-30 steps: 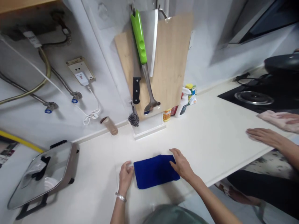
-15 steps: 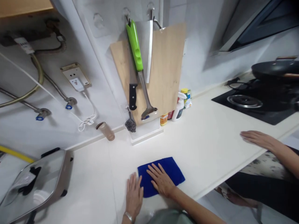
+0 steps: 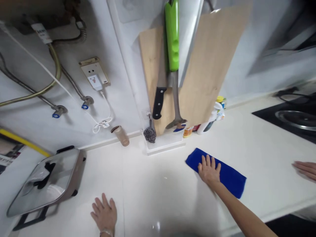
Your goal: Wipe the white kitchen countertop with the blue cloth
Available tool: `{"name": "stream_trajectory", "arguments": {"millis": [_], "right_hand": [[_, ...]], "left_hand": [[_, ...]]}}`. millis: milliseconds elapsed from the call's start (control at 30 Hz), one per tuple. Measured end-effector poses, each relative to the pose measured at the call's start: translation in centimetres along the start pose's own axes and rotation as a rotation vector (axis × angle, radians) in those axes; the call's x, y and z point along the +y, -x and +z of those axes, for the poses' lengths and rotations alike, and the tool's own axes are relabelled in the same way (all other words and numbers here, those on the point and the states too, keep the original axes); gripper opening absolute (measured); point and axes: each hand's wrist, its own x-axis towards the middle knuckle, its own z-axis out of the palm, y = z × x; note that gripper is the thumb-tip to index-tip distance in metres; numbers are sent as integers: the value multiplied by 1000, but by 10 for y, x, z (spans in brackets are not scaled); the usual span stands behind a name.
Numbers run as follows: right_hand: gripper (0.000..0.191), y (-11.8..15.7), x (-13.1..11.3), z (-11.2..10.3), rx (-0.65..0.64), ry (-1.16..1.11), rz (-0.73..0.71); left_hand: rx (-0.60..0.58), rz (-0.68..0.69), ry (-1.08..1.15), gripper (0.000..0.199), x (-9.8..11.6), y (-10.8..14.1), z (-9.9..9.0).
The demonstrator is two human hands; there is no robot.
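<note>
A dark blue cloth lies spread on the white countertop. On top of it, fingers stretched and apart, my right hand presses flat near the cloth's left half. My left hand is well to the left, over the countertop, with its fingers spread and nothing in it. A bracelet circles the left wrist.
An electric pan with a glass lid stands at left. A cutting board, knives and a green-handled spatula hang ahead. A brown cup and spray bottle line the wall. Another person's hand rests at right, near the cooktop.
My right hand and the blue cloth have moved right and farther from me over the countertop. My left hand has shifted left, away from the cloth. The view has shifted too.
</note>
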Motion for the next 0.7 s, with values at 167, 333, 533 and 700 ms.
{"name": "stream_trajectory", "arguments": {"millis": [167,333,533,700], "right_hand": [[61,23,-111,6,-2,-116,-276],[64,74,-239,-5,-131,-259,-601],[67,144,-331,-39,-431,-339,-1065],[66,175,-280,-56,-538,-437,-1379]], "left_hand": [[64,40,-58,65,4,6,5],[88,68,-75,61,1,8,7],[59,55,-69,59,-7,8,11],[39,47,-28,61,-10,7,8]]}}
